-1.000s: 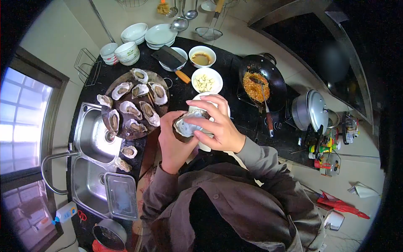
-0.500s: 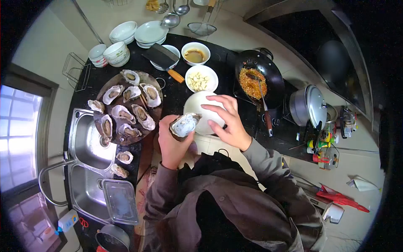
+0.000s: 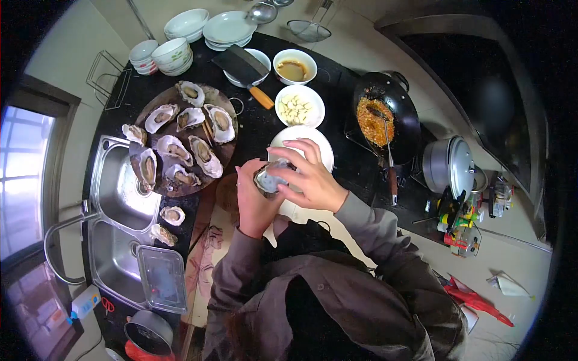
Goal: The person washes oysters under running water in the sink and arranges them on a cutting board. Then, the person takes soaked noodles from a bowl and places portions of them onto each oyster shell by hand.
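In front of my body, my left hand (image 3: 256, 201) is closed around an oyster shell (image 3: 269, 179) with a pale, shiny inside facing up. Over the shell's right side reaches my right hand (image 3: 316, 183), its fingers bent and its thumb and some fingers on the shell; they partly cover it. Just beyond both hands is a white bowl (image 3: 319, 144), partly hidden by the right fingers. To the left, several opened oysters (image 3: 173, 149) with meat in their half shells lie on a round wooden board (image 3: 142, 111).
Beyond the bowl stand a bowl of garlic cloves (image 3: 299, 107), a bowl of brown liquid (image 3: 294, 67) and a cleaver (image 3: 241, 67) across another bowl. A wok (image 3: 397, 99) with minced food and a pot (image 3: 442, 162) are right. A double sink (image 3: 123, 201) is left.
My right hand has come from over the white bowl to the oyster shell, and its fingers now touch it. The left hand still holds the shell. The camera view has shifted slightly.
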Motion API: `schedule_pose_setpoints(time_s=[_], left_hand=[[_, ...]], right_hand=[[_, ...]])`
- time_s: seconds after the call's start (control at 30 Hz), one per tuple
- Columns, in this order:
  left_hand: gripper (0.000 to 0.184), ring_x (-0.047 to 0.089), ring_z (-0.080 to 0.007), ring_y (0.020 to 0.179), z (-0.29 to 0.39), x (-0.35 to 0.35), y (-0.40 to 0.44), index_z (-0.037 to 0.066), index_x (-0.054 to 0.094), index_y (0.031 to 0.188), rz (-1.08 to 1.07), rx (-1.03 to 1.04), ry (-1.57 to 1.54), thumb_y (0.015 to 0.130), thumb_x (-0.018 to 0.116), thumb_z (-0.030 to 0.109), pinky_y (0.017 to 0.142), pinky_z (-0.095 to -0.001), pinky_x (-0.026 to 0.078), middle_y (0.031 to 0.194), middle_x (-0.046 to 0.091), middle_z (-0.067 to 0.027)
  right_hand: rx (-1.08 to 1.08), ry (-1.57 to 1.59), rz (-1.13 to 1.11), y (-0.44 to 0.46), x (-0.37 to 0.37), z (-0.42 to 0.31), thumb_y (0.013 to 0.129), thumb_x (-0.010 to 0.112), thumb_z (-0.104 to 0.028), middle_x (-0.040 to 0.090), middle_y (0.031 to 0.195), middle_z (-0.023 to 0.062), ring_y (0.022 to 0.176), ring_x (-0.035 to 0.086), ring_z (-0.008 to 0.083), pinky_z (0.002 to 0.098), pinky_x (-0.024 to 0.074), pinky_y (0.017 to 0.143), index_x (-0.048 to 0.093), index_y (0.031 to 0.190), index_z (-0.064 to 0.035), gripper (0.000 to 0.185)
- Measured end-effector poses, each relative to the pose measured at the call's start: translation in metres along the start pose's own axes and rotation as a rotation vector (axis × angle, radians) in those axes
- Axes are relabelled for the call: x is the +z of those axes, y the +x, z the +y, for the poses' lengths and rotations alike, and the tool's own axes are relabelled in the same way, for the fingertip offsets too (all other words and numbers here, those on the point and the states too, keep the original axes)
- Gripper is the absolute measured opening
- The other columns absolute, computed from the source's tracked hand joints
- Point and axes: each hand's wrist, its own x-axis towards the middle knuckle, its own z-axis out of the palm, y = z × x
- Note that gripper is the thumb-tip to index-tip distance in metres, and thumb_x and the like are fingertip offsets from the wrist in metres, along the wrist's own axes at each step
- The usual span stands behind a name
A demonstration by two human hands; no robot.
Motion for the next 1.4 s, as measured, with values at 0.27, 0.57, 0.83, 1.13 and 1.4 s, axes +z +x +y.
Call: schedule_pose_setpoints(time_s=[0.27,0.57,0.83,1.13,1.4], left_hand=[[0.069,0.052,-0.0387,0.114,-0.009,-0.004,0.002,0.004,0.043,0.123,0.003,0.009,0.049,0.067,0.081,0.015,0.112,-0.0568,0.020,0.121,0.052,-0.0171],[0.056,0.054,-0.0378,0.104,-0.077,0.030,0.043,0.003,0.052,0.117,-0.039,-0.038,0.301,0.067,0.076,0.013,0.101,-0.0516,0.037,0.112,0.054,-0.0162],[0.051,0.054,-0.0337,0.103,-0.109,0.042,0.077,0.006,0.058,0.107,-0.018,0.040,0.645,0.066,0.077,0.028,0.094,-0.0487,0.040,0.109,0.056,-0.0135],[0.043,0.035,-0.0327,0.128,-0.137,0.069,0.082,0.004,0.062,0.096,-0.113,0.079,0.861,0.066,0.077,0.032,0.104,-0.0527,0.025,0.135,0.043,-0.0117],[0.046,0.016,-0.0319,0.143,-0.149,0.070,0.084,0.001,0.062,0.098,-0.188,0.117,0.965,0.068,0.077,0.032,0.108,-0.0574,0.015,0.157,0.018,-0.0131]], right_hand=[[0.020,0.033,0.036,0.003,0.007,-0.002,0.077,0.067,-0.014,0.049,0.133,0.0102,0.126,0.039,0.0342,0.0501,0.0303,0.106,0.065,0.105,-0.0083,0.029],[0.233,0.085,0.146,-0.038,-0.012,0.006,0.077,0.065,-0.009,0.051,0.132,0.0106,0.122,0.041,0.0336,0.0438,0.0319,0.104,0.060,0.119,-0.0067,0.042],[0.422,0.087,0.197,-0.083,-0.021,0.017,0.078,0.063,-0.006,0.052,0.130,0.0113,0.120,0.043,0.0327,0.0430,0.0318,0.105,0.057,0.122,-0.0047,0.044],[0.491,0.111,0.179,-0.091,-0.006,0.023,0.079,0.065,-0.007,0.052,0.129,0.0111,0.120,0.042,0.0329,0.0423,0.0323,0.104,0.056,0.124,-0.0063,0.045],[0.584,0.082,0.191,-0.096,0.024,0.042,0.076,0.070,-0.005,0.056,0.113,0.0088,0.110,0.046,0.0299,0.0383,0.0382,0.096,0.064,0.109,-0.0094,0.035]])
